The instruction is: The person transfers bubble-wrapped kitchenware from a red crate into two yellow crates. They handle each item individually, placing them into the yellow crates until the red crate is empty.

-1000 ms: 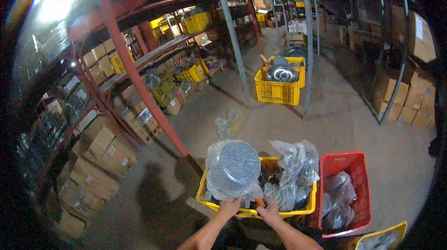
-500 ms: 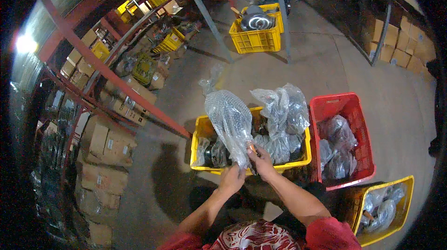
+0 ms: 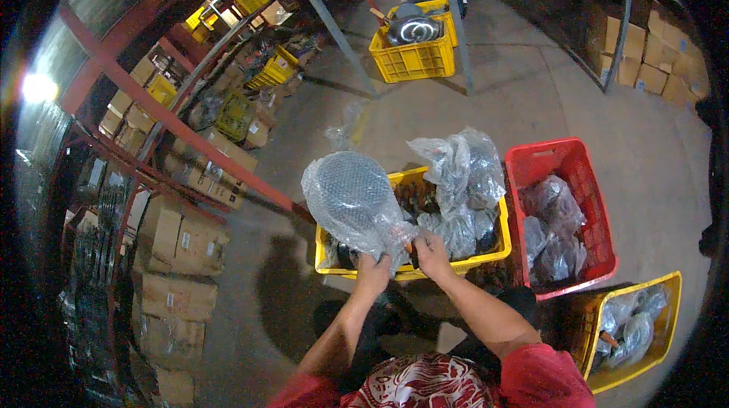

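A round frying pan (image 3: 353,189) in bubble wrap lies over the left part of a yellow crate (image 3: 486,259), its broad face turned up. My right hand (image 3: 433,258) is closed on the pan's handle, which shows orange and black beside the fingers. My left hand (image 3: 373,274) pinches the gathered bubble wrap at the handle end. Other bubble-wrapped pieces (image 3: 458,180) stand in the right side of the crate, some rising above its rim. The pan hides much of the crate's left side.
To the right stand a red crate (image 3: 604,245) and a second yellow crate (image 3: 671,309), both with wrapped pieces. Farther ahead, a yellow crate (image 3: 414,64) holds shiny dark pans beside grey posts (image 3: 454,25). Cardboard boxes (image 3: 186,245) and red shelf beams (image 3: 182,123) line the left.
The wrapped pan has swung left and turned from nearly edge-on to showing its round face. Both hands keep their hold on it. The view has shifted slightly.
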The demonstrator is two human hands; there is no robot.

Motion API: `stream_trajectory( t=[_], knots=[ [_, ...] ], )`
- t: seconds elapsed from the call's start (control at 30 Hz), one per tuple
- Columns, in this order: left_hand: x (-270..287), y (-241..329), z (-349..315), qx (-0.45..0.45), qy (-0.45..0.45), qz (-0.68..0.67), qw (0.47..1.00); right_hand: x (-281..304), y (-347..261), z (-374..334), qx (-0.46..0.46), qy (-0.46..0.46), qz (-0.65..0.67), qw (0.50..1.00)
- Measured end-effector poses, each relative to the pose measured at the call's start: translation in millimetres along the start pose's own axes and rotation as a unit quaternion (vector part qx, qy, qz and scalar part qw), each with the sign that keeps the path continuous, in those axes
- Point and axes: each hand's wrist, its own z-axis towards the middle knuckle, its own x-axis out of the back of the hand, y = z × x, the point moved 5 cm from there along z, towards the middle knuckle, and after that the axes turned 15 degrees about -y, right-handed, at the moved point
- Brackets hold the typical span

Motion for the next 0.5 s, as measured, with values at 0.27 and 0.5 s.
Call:
stream_trajectory(
  t=[0.27,0.5],
  knots=[
    [85.3,-72.4,13.9,-0.100,-0.166,-0.552,0.811,10.7,-11.2,-9.1,0.052,0.056,0.030,0.997],
    [24.6,-7.8,6.3,0.025,-0.095,-0.584,0.806,10.5,-37.9,-12.2,0.142,0.058,-0.049,0.987]
  ],
)
